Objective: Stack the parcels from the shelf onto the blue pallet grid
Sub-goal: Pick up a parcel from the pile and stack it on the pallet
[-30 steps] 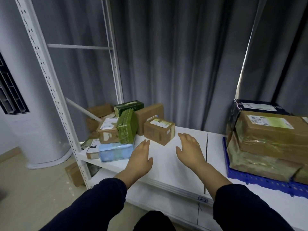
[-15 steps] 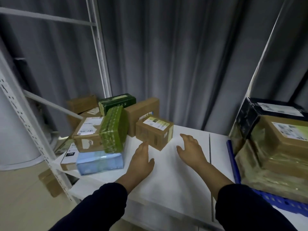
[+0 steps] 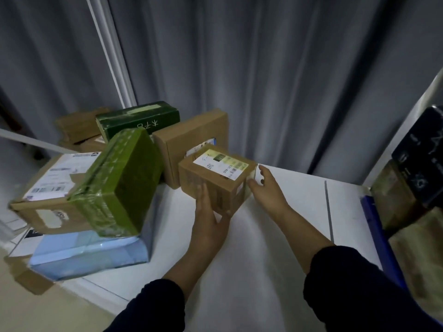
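Observation:
A small brown parcel (image 3: pixel 217 185) with a white and yellow label stands on the white shelf (image 3: pixel 294 207). My left hand (image 3: pixel 208 219) lies flat against its near left face, thumb at the lower corner. My right hand (image 3: pixel 265 188) touches its right face, fingers reaching past the far edge. At the right edge lies the blue pallet grid (image 3: pixel 374 231), carrying a black parcel (image 3: pixel 422 159) and film-wrapped brown parcels (image 3: pixel 393 195).
Left of the small parcel are a green wrapped parcel (image 3: pixel 124 183) leaning on a large brown box (image 3: pixel 48 188), a pale blue parcel (image 3: pixel 91 252) beneath, a dark green box (image 3: pixel 139 118) and a brown box (image 3: pixel 191 140) behind. A white shelf upright (image 3: pixel 110 51) and grey curtain stand behind.
I have moved closer to the shelf. Both hands went forward from the bare shelf surface and now touch the small brown parcel on either side.

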